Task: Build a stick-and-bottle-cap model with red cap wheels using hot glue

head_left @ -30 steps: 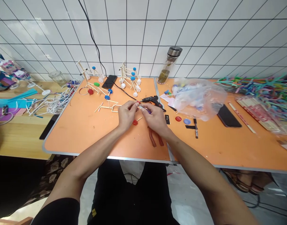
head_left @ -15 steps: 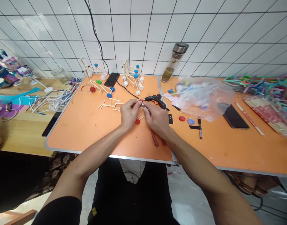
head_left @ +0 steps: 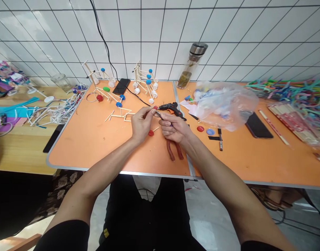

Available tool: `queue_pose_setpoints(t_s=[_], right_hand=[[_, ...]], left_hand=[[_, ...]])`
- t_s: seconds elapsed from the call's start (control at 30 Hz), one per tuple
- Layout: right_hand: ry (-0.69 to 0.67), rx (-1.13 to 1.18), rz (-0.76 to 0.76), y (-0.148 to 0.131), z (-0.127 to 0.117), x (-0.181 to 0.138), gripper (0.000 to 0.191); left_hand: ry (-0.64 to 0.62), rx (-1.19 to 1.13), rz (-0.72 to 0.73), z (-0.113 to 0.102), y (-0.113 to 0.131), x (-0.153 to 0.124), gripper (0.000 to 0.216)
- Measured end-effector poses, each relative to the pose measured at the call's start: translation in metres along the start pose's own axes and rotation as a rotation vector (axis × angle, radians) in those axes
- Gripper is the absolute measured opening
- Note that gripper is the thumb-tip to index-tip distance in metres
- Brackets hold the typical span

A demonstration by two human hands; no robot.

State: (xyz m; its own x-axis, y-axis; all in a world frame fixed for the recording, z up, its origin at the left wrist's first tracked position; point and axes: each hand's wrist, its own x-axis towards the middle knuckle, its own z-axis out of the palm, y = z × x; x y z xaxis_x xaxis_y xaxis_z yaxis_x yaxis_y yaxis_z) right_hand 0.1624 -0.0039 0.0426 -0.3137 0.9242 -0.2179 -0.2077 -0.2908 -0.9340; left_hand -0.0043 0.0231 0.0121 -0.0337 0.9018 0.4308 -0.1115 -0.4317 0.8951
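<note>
My left hand (head_left: 142, 122) pinches a small red cap (head_left: 155, 107) between thumb and fingertips. My right hand (head_left: 175, 128) is closed round a slim metal tool (head_left: 158, 114), whose tip meets the cap or the left fingertips; its kind is mostly hidden. Just behind the hands lies a black glue gun (head_left: 170, 107) with its nozzle toward the cap. Another red cap (head_left: 151, 133) and a thin stick (head_left: 156, 129) are on the table between my wrists. Pliers with reddish-brown handles (head_left: 170, 150) lie under my right hand, their head hidden.
Stick frames with blue and white caps (head_left: 149, 82) stand at the back, near a phone (head_left: 121, 86). A glass bottle (head_left: 192, 64) is by the tiled wall. At right are a plastic bag (head_left: 225, 104), another phone (head_left: 259, 125) and a marker (head_left: 220, 144).
My right hand has turned and drawn back slightly, with its fingers now curled round the tool. The left hand still pinches the cap. The whole view has shifted a little.
</note>
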Motion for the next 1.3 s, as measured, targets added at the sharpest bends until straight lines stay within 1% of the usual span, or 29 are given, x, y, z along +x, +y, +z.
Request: queue_pose_setpoints(t_s=[0.07,0.13,0.17,0.2,0.23,0.27,0.3,0.33,0.4,0.43,0.47,0.53,0.6,0.63,0.67,0.7,0.73,0.8,0.87,0.9,0.93,0.97,1.0,1.07,1.1,1.13,1.2,1.23,1.3], right_hand=[[0.204,-0.293,-0.215,0.008,0.005,0.000,0.030],[0.402,-0.762,-0.436,0.017,0.011,-0.002,0.036],[0.462,-1.002,-0.495,0.020,0.014,-0.003,0.040],[0.493,-1.206,-0.513,0.023,0.016,-0.005,0.045],[0.511,-1.348,-0.504,0.025,0.018,-0.006,0.049],[0.518,-1.416,-0.489,0.026,0.019,-0.007,0.051],[0.517,-1.407,-0.489,0.026,0.019,-0.008,0.051],[0.509,-1.327,-0.508,0.025,0.018,-0.008,0.049],[0.471,-0.997,-0.536,0.021,0.014,-0.006,0.038],[0.423,-0.777,-0.502,0.018,0.011,-0.005,0.032],[0.348,-0.550,-0.425,0.014,0.007,-0.004,0.029],[0.142,-0.156,-0.188,0.006,-0.001,-0.002,0.035],[-0.058,0.058,-0.005,0.000,-0.007,-0.001,0.040],[-0.116,0.097,0.036,-0.002,-0.008,0.000,0.040],[-0.126,0.097,0.036,-0.001,-0.008,0.002,0.040],[-0.084,0.056,-0.007,0.001,-0.007,0.003,0.039],[-0.002,-0.035,-0.091,0.005,-0.004,0.004,0.037],[0.227,-0.383,-0.335,0.015,0.002,0.004,0.034],[0.433,-0.851,-0.537,0.025,0.009,0.002,0.038],[0.490,-1.057,-0.578,0.028,0.011,0.001,0.042],[0.521,-1.197,-0.586,0.031,0.012,0.000,0.045],[0.531,-1.250,-0.582,0.031,0.012,-0.001,0.047],[0.525,-1.207,-0.577,0.030,0.011,-0.002,0.045],[0.426,-0.878,-0.505,0.024,0.005,-0.002,0.038],[0.351,-0.681,-0.442,0.019,0.002,-0.001,0.036],[0.238,-0.484,-0.335,0.015,-0.001,0.000,0.037],[0.093,-0.271,-0.180,0.009,-0.004,0.002,0.044],[0.057,-0.165,-0.129,0.007,-0.004,0.002,0.046],[0.093,-0.062,-0.143,0.008,0.000,0.004,0.046]], left_hand=[[0.026,0.008,-0.025,0.001,-0.005,0.001,0.028],[0.041,-0.006,-0.081,0.003,-0.011,0.002,0.031],[0.042,-0.025,-0.107,0.003,-0.014,0.003,0.033],[0.042,-0.051,-0.126,0.004,-0.016,0.003,0.034],[0.043,-0.076,-0.133,0.004,-0.018,0.003,0.036],[0.045,-0.095,-0.131,0.004,-0.020,0.003,0.038],[0.045,-0.102,-0.124,0.004,-0.020,0.003,0.039],[0.043,-0.102,-0.116,0.003,-0.021,0.003,0.040],[0.033,-0.093,-0.101,0.003,-0.019,0.001,0.041],[0.025,-0.094,-0.089,0.003,-0.017,0.001,0.041],[0.017,-0.099,-0.070,0.003,-0.015,0.000,0.041],[0.000,-0.116,-0.021,0.003,-0.010,-0.001,0.039],[-0.014,-0.121,0.016,0.003,-0.006,-0.001,0.037],[-0.017,-0.118,0.022,0.003,-0.005,0.000,0.037],[-0.015,-0.113,0.021,0.003,-0.005,0.001,0.036],[-0.009,-0.107,0.014,0.003,-0.006,0.001,0.036],[0.002,-0.099,0.002,0.002,-0.008,0.002,0.035],[0.022,-0.082,-0.032,0.002,-0.013,0.004,0.033],[0.026,-0.072,-0.073,0.001,-0.019,0.005,0.031],[0.021,-0.068,-0.092,0.000,-0.021,0.005,0.030],[0.016,-0.062,-0.106,0.000,-0.022,0.005,0.028],[0.012,-0.054,-0.113,0.000,-0.022,0.005,0.028],[0.010,-0.042,-0.112,0.000,-0.021,0.004,0.027],[0.005,-0.023,-0.080,-0.001,-0.018,0.003,0.026],[-0.002,-0.024,-0.052,-0.001,-0.016,0.002,0.025],[-0.011,-0.029,-0.023,0.000,-0.014,0.002,0.025],[-0.028,-0.046,0.019,0.001,-0.012,0.001,0.028],[-0.034,-0.051,0.030,0.001,-0.012,0.001,0.031],[-0.033,-0.052,0.039,0.003,-0.014,0.001,0.038]])
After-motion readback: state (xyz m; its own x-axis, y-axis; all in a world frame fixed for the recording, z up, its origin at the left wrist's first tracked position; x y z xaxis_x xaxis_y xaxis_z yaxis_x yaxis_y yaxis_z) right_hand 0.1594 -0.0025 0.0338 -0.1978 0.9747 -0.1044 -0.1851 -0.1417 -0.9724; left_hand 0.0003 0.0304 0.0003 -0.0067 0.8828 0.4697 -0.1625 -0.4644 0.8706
